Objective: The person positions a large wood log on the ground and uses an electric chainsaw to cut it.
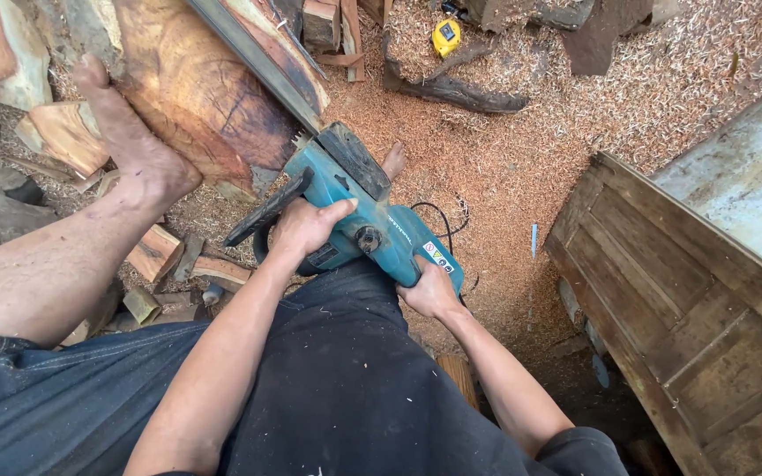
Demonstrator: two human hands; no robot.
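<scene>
I hold a teal electric chainsaw (372, 207) with both hands. My left hand (304, 226) grips its black front handle. My right hand (430, 291) wraps the rear grip. The saw's bar (253, 55) runs up and left into a large reddish-brown log (191, 92). My bare left foot (130, 141) presses on the log's cut face. My other foot (393, 160) stands on the sawdust just beyond the saw body.
Sawdust (522, 150) covers the ground. Wood offcuts (156, 251) lie at the left. A dark branch (456, 91) and a yellow tape measure (445, 35) lie at the top. A wooden panel (672, 300) stands at the right, beside a grey slab (751, 176).
</scene>
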